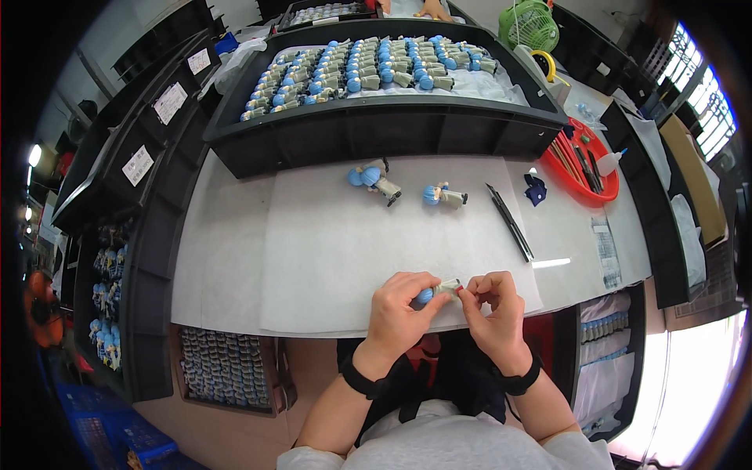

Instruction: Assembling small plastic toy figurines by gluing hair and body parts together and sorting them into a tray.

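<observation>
Near the table's front edge, my left hand is closed round a small blue-haired figurine with a pale grey-green body. The fingers of my right hand pinch at its far end, where a bit of red shows; what that red piece is, I cannot make out. Farther up the table lie two blue-headed figurines close together or overlapping, and a single figurine on its side. To their right rests a black pen-like tool.
A black crate with rows of figurines stands at the back. Right of the pen lie a dark blue scrap and a red tray of tools. Stacked black bins flank the left; a bin of figurines sits below the table.
</observation>
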The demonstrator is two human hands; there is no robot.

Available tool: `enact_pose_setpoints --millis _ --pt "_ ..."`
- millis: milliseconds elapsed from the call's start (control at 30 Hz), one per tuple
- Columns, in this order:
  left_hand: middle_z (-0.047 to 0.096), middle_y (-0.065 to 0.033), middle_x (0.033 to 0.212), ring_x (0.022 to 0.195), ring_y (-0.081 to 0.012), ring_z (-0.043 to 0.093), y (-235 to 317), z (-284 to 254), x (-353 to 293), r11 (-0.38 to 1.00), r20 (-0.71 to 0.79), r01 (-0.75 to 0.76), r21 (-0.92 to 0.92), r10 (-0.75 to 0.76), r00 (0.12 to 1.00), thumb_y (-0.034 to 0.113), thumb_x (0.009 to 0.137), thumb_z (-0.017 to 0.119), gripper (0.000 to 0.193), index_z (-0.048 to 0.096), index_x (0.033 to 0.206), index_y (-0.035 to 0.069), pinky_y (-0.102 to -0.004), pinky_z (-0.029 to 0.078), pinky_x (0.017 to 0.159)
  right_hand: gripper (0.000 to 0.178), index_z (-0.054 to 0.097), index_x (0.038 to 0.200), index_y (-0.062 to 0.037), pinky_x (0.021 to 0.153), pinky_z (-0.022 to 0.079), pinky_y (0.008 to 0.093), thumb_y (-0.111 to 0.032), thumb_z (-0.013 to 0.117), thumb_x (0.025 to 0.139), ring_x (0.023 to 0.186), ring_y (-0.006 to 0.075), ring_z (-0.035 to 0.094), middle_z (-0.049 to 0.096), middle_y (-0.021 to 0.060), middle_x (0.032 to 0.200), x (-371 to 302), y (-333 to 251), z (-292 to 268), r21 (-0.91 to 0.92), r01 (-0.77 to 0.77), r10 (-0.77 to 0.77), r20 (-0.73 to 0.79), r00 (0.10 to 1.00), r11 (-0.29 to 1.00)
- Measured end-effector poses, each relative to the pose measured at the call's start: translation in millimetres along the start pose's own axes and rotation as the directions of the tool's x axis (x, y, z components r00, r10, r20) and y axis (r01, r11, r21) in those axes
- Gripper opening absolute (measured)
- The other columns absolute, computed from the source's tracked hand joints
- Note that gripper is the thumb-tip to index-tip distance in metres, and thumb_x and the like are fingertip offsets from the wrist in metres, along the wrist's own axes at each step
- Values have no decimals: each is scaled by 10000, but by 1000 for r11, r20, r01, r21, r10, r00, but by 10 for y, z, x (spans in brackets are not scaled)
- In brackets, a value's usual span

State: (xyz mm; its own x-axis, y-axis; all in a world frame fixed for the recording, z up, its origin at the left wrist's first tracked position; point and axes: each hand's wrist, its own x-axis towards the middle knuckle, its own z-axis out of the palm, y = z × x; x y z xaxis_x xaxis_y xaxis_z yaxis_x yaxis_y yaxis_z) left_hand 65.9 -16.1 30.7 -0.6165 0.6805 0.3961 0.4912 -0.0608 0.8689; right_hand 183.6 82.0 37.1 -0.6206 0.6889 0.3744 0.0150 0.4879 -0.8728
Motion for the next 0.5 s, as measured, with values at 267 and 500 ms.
enact_pose_setpoints --millis 267,500 --pt "645 -113 834 743 -208 606 13 -53 -20 1000 34 -22 -19 22 999 41 662 747 217 643 847 -4 -273 476 662 167 466 866 -6 546 425 218 20 612 788 600 101 515 558 55 720 371 101 -128 -127 -34 23 -89 996 991" --pt "633 -118 954 820 -207 615 -29 -40 -32 985 19 20 -170 -17 1000 36 647 755 376 606 989 -5 -296 499 708 242 551 1062 -6 556 418 224 -180 551 893 648 85 530 594 62 784 142 -32 -132 99 -305 284 183 941 947"
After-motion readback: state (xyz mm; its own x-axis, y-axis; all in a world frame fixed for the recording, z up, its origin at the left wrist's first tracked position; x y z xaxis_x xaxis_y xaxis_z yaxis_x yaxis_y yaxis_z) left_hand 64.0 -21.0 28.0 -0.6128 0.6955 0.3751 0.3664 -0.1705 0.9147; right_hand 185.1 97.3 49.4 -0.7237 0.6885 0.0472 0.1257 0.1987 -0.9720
